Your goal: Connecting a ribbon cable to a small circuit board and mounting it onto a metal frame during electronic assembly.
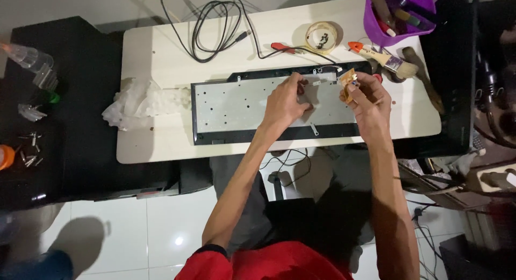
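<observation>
An opened keyboard (236, 105) lies face down on a small white table (156, 48), its grey metal backplate showing inside a black frame. My left hand (285, 100) rests on the plate near its upper middle, fingers curled down onto it. My right hand (371, 100) holds a small tan circuit board (348, 78) at the keyboard's right end, pinched between thumb and fingers. A thin cable runs from that corner toward the table's back.
A crumpled clear plastic sheet (137, 100) lies left of the keyboard. Black cables (215, 27), a tape roll (322, 35), a paintbrush (392, 62) and a purple tub (398, 16) of tools sit at the back. Loose screws (29, 151) lie on a black stand at left.
</observation>
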